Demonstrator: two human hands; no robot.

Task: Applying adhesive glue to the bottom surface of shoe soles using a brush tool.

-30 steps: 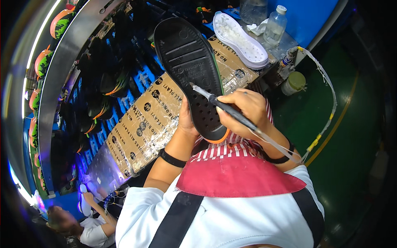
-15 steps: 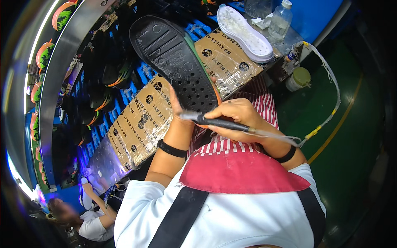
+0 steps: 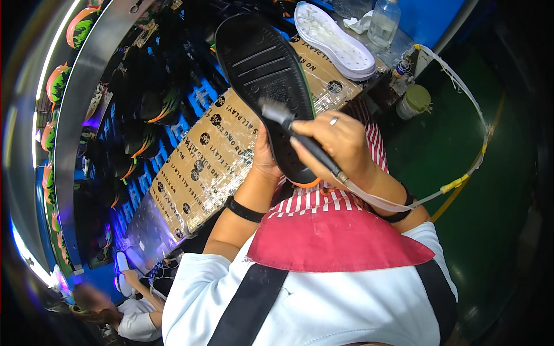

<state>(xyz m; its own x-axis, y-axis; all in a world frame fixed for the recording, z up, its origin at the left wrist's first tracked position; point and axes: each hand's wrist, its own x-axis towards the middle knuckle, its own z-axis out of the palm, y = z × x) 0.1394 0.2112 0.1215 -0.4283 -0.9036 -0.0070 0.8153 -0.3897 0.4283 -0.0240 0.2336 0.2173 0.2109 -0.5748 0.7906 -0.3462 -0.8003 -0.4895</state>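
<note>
A black shoe sole with a green and orange edge is held up in front of me. My left hand grips its left edge near the lower end, and part of that hand is hidden behind the sole. In my right hand is a brush with a dark handle, gripped by fingers closed around it. Its pale bristles lie over the middle of the sole, seemingly touching it. From the handle's end a clear hose runs past my right wrist.
Cardboard covers the bench under plastic film. A white sole, a clear bottle and a green-lidded container are at the far right. Left, a conveyor carries dark shoes. A co-worker's hand holds a white sole at lower left.
The brush has moved up from the sole's lower end to its middle. The sole has shifted right and turned a little, and my right hand has risen with the brush.
</note>
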